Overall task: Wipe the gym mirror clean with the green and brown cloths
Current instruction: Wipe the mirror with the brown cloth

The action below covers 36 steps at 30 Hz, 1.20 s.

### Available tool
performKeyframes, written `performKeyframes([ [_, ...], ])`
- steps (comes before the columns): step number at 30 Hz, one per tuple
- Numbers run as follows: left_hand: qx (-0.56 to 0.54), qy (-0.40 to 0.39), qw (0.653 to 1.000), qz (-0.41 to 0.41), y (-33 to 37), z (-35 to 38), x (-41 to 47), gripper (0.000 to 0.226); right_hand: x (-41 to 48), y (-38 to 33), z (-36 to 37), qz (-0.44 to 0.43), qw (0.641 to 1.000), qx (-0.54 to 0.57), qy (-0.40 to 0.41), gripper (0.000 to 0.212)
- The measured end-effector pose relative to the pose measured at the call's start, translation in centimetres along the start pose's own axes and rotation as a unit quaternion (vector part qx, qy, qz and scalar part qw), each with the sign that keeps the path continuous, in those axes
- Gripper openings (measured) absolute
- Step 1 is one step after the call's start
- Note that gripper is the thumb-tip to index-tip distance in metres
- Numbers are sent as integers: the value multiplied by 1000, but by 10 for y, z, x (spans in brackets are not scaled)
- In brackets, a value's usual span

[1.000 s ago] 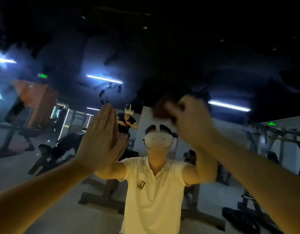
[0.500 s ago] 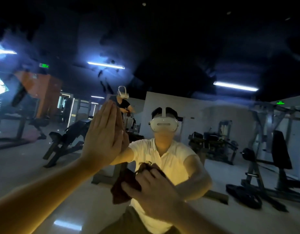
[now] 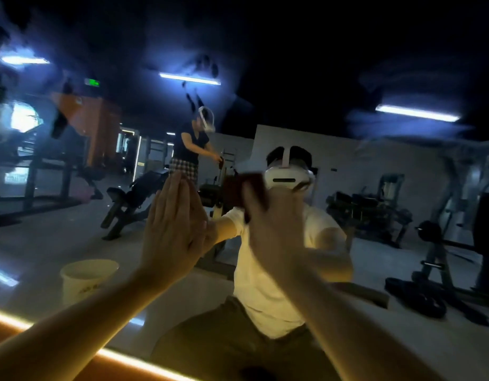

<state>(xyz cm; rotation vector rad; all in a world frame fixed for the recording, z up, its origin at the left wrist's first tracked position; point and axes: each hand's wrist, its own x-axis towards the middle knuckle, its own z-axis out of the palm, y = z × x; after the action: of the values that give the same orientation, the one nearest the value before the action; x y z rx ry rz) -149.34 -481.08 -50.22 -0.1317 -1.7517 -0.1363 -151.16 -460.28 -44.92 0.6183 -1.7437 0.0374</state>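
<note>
Streaks and dark marks (image 3: 202, 67) clouded the mirror (image 3: 293, 45) in the upper centre of the frame, with hazy patches at upper left and upper right too, so I judged the wiping well short of finished. On my feed the left hand (image 3: 172, 229) lay flat against the glass at centre, fingers straight and together, holding nothing. The right hand (image 3: 276, 224), blurred, was just right of it with its fingers curled round the brown cloth (image 3: 243, 188), bunched up at the glass at middle height. I could not find the green cloth anywhere in view. A pale bucket (image 3: 86, 281) showed in the reflection at lower left. The middle band looked fairly clear to me, the top of the glass was left to do, and I could not judge the lowest part.
</note>
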Motion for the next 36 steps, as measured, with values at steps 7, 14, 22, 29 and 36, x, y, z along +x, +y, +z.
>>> performKeyframes([
  [7, 4, 5, 999, 42, -31, -6, -34, 68, -93, -24, 20, -268, 949, 28, -162, 62],
  [14, 38, -36, 998, 19, -40, 6, -38, 81, 20, 59, -38, 103, 993, 9, 56, 42],
  [22, 50, -69, 996, 24, -43, 6, -39, 83, -53, -41, 8, 74, 997, 14, -22, 78],
  [29, 86, -88, 992, 43, -42, -3, -38, 84, -126, -51, 19, -151, 974, 54, -163, 80],
  [36, 99, -139, 985, 34, -39, -17, -35, 92, -62, 38, -37, 75, 997, -2, 11, 68],
])
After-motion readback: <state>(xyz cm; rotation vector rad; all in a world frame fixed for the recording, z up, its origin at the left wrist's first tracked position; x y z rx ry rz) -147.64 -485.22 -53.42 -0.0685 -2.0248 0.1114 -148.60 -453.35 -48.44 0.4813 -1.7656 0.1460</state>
